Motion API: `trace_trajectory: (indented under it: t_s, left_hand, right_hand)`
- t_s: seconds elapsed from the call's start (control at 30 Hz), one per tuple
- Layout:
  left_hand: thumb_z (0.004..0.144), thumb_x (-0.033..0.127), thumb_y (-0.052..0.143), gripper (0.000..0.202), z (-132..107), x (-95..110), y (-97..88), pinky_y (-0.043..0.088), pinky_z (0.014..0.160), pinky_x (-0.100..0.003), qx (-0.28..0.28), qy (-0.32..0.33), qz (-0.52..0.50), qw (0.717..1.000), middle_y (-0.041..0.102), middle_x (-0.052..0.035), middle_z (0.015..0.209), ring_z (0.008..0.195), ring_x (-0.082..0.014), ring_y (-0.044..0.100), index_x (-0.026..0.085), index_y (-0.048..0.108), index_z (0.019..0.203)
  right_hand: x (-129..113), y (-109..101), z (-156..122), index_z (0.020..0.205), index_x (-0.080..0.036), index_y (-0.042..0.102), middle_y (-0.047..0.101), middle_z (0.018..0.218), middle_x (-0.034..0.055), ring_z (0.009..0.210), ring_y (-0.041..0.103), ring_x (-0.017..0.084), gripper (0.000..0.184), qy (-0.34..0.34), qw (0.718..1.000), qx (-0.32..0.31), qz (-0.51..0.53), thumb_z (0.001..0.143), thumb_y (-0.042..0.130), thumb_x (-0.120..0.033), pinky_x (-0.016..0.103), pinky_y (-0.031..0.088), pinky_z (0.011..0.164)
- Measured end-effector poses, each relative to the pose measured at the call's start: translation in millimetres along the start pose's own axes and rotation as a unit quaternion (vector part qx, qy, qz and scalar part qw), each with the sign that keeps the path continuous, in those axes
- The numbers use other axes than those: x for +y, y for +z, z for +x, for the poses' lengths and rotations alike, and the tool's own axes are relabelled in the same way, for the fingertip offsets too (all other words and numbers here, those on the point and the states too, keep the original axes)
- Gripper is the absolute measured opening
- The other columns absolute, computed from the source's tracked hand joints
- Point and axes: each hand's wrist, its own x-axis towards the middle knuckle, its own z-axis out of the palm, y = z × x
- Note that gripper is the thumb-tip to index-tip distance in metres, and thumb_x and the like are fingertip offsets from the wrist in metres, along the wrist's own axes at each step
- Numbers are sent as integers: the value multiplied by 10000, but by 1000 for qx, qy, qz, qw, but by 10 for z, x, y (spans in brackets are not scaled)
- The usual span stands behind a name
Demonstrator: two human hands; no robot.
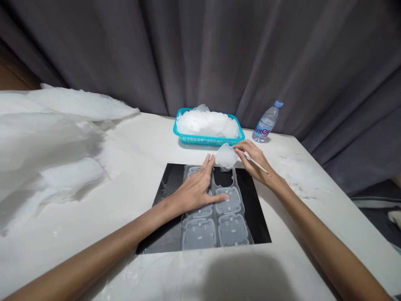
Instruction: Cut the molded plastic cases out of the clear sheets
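Note:
My left hand (200, 188) lies spread on a clear molded plastic sheet (233, 230) with several rounded panels. Under the sheet is a black mat (253, 209). A cut-out gap in the sheet's upper right shows the mat. Just beyond that gap is a translucent, rounded plastic piece (226, 156), with the fingertips of my right hand (252, 159) at its right edge. My right hand is closed around a thin white stick-like tool (258, 165), whose rear end points back toward my wrist. Whether the fingers also pinch the piece is unclear.
Behind the mat stands a turquoise basket (206, 141) heaped with translucent white pieces. A water bottle (265, 123) is to its right. Large crumpled plastic sheets (53, 142) cover the left side. Small clear scraps (296, 175) lie at the right, and a grey curtain (200, 54) hangs behind.

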Motion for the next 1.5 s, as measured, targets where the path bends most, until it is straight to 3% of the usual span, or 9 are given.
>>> trace_trajectory:
  t_s: [0.13,0.23,0.37,0.5,0.67,1.03,1.23,1.4,1.5]
  left_hand:
    - [816,714,719,1007,-43,29,-29,335,1216,-558,132,-10,-40,990,307,-238,1648,1563,-383,270,187,282,1555]
    - [953,646,585,497,-58,139,-118,516,1002,-454,212,-54,-121,968,661,-109,1187,1142,-279,645,218,539,1201]
    - [928,672,594,471,-9,279,-201,488,575,-303,66,-190,-370,907,678,0,705,647,-220,688,227,486,1038]
    - [755,455,853,558,27,285,-188,390,544,-223,50,-208,-473,855,687,44,701,577,-140,629,228,463,1083]
    - [822,429,801,445,-4,264,-173,325,563,-211,45,-154,-475,865,659,55,713,610,-116,611,233,492,1074]
    - [740,402,896,586,0,179,-23,448,597,-221,77,-126,-497,855,714,40,775,653,-146,696,247,440,1074]
    - [658,364,953,642,-5,208,4,477,616,-217,107,-165,-512,836,771,-5,856,680,-137,701,230,426,999]
    - [761,443,880,508,-27,266,-19,498,693,-253,90,-168,-518,834,774,-18,844,749,-167,720,214,489,992]
    - [773,446,867,484,-41,249,6,475,683,-243,85,-145,-517,839,746,5,794,726,-156,699,211,497,979]
  right_hand:
    - [-299,-109,-241,1119,-246,698,661,1066,85,984,639,244,216,42,998,-14,47,1060,527,-365,389,503,925]
    - [-545,-128,-422,1128,-261,729,679,1005,67,939,649,233,215,74,993,-43,79,1048,557,-362,371,508,884]
    - [-749,-123,-522,1221,-258,739,704,982,49,875,656,201,265,90,975,-128,160,1044,570,-358,330,519,838]
    - [-655,-236,-557,1343,-289,697,713,974,35,867,645,202,364,114,951,-199,207,1058,537,-448,344,526,845]
    - [-360,-241,-592,1096,-285,794,655,1118,80,1156,553,267,587,137,986,-30,85,1110,261,-530,471,405,1099]
    - [-400,114,-586,1022,-190,682,743,916,40,866,677,198,295,232,926,-96,283,966,648,-478,309,500,804]
    - [-337,69,-602,976,-190,693,751,838,51,818,663,204,340,253,925,-110,261,980,605,-519,320,496,785]
    - [-214,174,-482,1299,-195,646,722,1138,103,905,627,217,463,229,962,-21,146,995,565,-535,371,481,893]
    - [-181,192,-228,1204,-177,716,724,1126,89,972,626,226,459,200,951,-125,199,973,591,-554,352,467,918]
